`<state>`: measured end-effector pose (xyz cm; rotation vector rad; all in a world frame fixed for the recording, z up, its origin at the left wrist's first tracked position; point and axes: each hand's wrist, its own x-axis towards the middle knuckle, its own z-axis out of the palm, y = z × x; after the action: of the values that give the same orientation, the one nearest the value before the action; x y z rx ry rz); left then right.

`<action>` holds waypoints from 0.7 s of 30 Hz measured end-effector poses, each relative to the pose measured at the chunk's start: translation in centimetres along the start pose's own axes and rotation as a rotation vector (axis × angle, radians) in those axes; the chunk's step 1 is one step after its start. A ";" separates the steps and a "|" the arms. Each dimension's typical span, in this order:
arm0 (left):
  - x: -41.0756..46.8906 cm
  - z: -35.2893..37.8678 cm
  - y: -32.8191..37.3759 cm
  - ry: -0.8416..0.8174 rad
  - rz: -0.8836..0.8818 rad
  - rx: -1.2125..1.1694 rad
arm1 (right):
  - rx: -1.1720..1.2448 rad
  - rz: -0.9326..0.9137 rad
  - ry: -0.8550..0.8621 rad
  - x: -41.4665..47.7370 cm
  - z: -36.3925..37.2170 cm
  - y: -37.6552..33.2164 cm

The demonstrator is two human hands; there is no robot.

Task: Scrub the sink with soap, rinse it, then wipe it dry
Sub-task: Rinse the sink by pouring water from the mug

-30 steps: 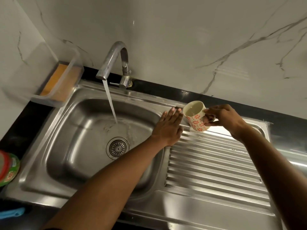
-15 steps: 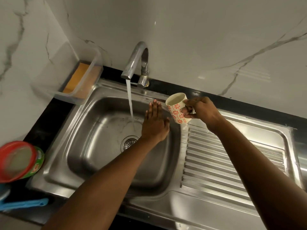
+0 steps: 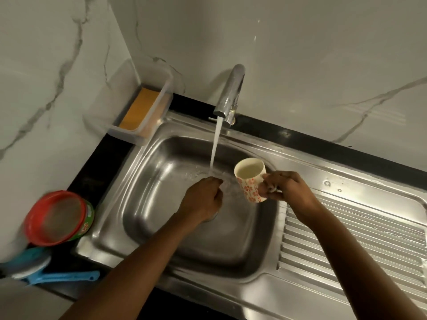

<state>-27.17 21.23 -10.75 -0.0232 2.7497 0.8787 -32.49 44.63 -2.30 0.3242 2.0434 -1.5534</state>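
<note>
Stainless steel is the material of the sink (image 3: 147, 204), which has a deep basin on the left and a ribbed draining board (image 3: 351, 245) on the right. We see the tap (image 3: 228, 93) at the back edge, and a white stream of water (image 3: 215, 146) falls from it into the basin.

Our left hand (image 3: 203, 199) is low inside the basin, just under the stream, with the fingers curled inward; we cannot tell if they hold anything. Water splashes around its fingertips. Our right hand (image 3: 288, 188) is closed around the handle of a mug (image 3: 250, 179), cream with a red flower pattern. The mug is tilted a little toward the stream and hangs over the right side of the basin, just beside the water.

On the black counter (image 3: 108, 158), at the back left corner, stands a clear plastic box (image 3: 147, 107) with an orange sponge (image 3: 138, 109) inside. To the left of the sink is a tub with a red lid (image 3: 55, 218), and near it lies a blue brush (image 3: 64, 277). Some drops lie on the flat part of the steel above the ribs.
</note>
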 end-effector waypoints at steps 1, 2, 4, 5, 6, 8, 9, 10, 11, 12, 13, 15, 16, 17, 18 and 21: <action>-0.4 -0.7 -1.0 0.042 -0.014 0.004 | -0.001 0.014 -0.001 -0.3 0.7 0.5; -0.6 -1.4 -2.0 0.094 -0.023 0.010 | -0.001 0.027 -0.002 -0.7 1.4 1.0; -0.5 -2.5 -3.9 0.205 -0.021 0.017 | -0.007 0.049 -0.014 -1.3 3.3 1.7; -0.2 -3.1 -4.8 0.248 -0.006 0.034 | -0.008 0.056 -0.028 -1.6 4.4 1.8; 0.3 -3.7 -5.8 0.278 0.018 0.070 | 0.004 0.062 -0.045 -1.8 5.6 1.9; 1.7 -4.8 -7.5 0.304 0.088 0.194 | 0.074 0.067 -0.070 -1.9 8.3 1.8; 2.5 -5.3 -8.4 0.301 0.116 0.272 | 0.113 0.067 -0.074 -1.9 9.8 1.6; 3.4 -5.8 -9.2 0.280 0.133 0.346 | 0.143 0.063 -0.072 -1.7 11.3 1.2; 4.1 -6.3 -10.1 0.251 0.143 0.409 | 0.163 0.058 -0.065 -1.3 12.8 0.7; 4.8 -6.7 -10.9 0.214 0.153 0.462 | 0.176 0.051 -0.054 -0.8 14.3 0.1; 5.4 -6.9 -11.7 0.170 0.162 0.501 | 0.180 0.037 -0.040 -0.2 15.6 -0.5; 6.1 -7.2 -13.3 0.095 0.185 0.557 | 0.143 -0.018 0.000 1.3 18.1 -2.0; 6.2 -7.3 -14.0 0.091 0.209 0.598 | 0.097 -0.057 0.026 1.9 19.1 -2.9; 6.2 -7.4 -14.6 0.107 0.243 0.640 | 0.051 -0.092 0.048 2.4 20.0 -3.7; 6.0 -7.5 -15.0 0.129 0.276 0.662 | 0.015 -0.118 0.063 2.9 20.6 -4.5; 5.8 -7.8 -15.3 0.188 0.337 0.593 | -0.032 -0.160 0.105 4.0 22.0 -6.2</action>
<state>-33.23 4.66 -14.74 0.4993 3.1315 0.0922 -32.78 21.49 -3.56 0.2394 2.2204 -1.6272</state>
